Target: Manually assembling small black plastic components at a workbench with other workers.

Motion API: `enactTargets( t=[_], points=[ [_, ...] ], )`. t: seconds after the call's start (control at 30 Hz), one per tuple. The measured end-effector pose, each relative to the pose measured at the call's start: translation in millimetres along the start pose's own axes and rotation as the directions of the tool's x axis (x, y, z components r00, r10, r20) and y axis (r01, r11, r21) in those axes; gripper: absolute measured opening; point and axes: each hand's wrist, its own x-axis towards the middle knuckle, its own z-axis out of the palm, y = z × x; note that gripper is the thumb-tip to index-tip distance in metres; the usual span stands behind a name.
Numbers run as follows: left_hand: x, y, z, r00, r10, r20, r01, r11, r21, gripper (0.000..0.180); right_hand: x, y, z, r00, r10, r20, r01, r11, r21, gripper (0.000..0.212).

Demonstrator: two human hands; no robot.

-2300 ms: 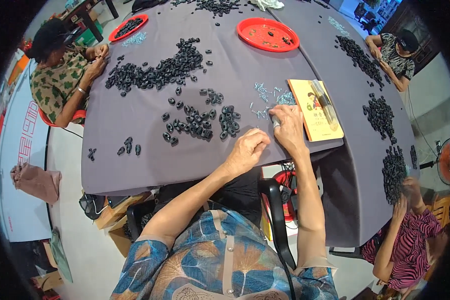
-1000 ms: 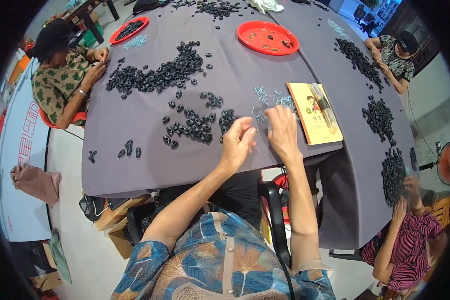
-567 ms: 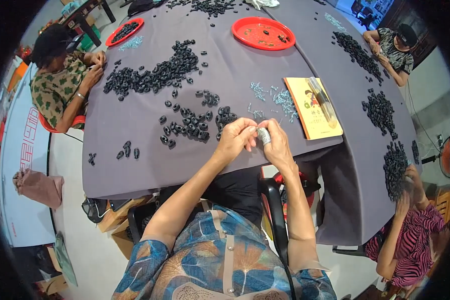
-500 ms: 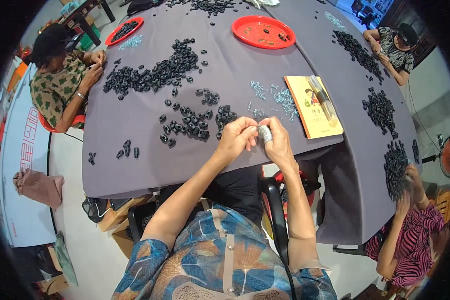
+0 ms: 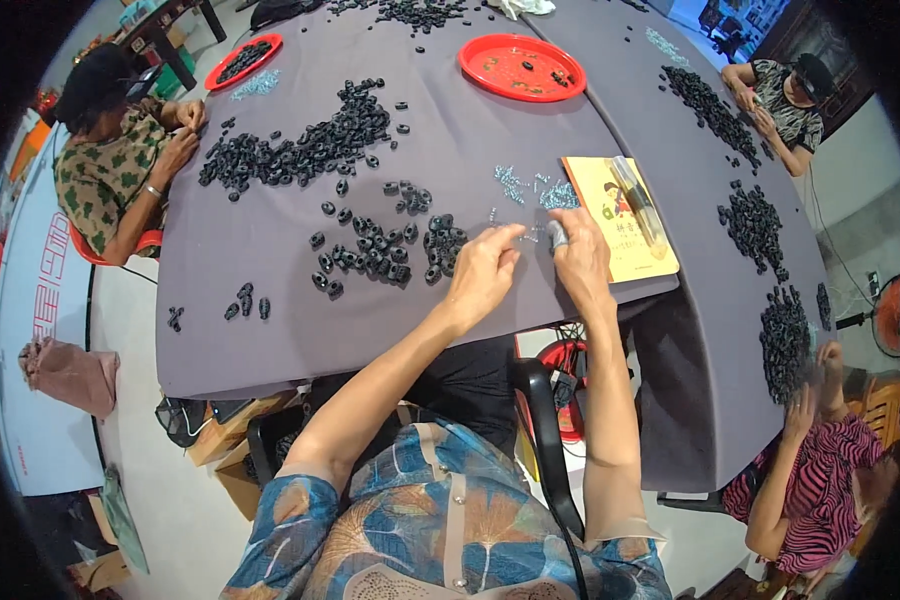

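Observation:
My left hand hovers at the near part of the grey table with its fingers curled and drawn together. Whatever they pinch is too small or hidden to make out. To its right, my right hand reaches to a scatter of small shiny metal pieces, fingers bent and close together, their tips hidden. A silvery covering wraps a digit of this hand. More small metal pieces lie just beyond my left hand. Beside that hand sits a cluster of black, oval parts with holes.
A yellow book with a clear tube-like packet on it lies right of my hands. Black part heaps and a red tray are farther off. Other people work at the left, far right and near right.
My hands, together half a second ago, have come apart. The right one moved up and right to the metal pieces by the book; the left stayed near its place.

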Motion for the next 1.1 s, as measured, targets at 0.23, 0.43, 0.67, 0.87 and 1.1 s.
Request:
enactTargets(
  t=[0.23, 0.43, 0.67, 0.87, 1.1],
  points=[
    [-23.7, -7.4, -11.8, 0.999, 0.016, 0.048, -0.011, 0.995, -0.097, 0.022, 21.3, 15.1, 18.8, 0.991, -0.123, -0.057, 0.113, 0.982, -0.153, 0.026],
    [-23.6, -10.6, -10.5, 0.998, -0.042, 0.042, 0.048, 0.985, -0.165, 0.018, 22.8, 10.8, 16.5, 0.986, -0.161, 0.045, 0.164, 0.984, -0.073, 0.026],
    [-23.6, -12.0, -11.2, 0.999, 0.008, 0.048, 0.0, 0.986, -0.169, 0.016, 20.6, 18.0, 10.1, 0.986, -0.165, 0.026, 0.166, 0.985, -0.054, 0.024],
    [-23.2, -9.8, -12.6, 0.998, -0.009, 0.067, 0.019, 0.99, -0.14, 0.016, 25.0, 24.7, 10.9, 0.995, -0.098, 0.03, 0.096, 0.995, 0.039, 0.026],
    [-23.6, -10.1, -10.9, 0.999, 0.03, 0.04, -0.024, 0.987, -0.159, 0.015, 39.4, 11.4, 19.4, 0.99, -0.134, 0.052, 0.139, 0.985, -0.101, 0.032]
  ],
)
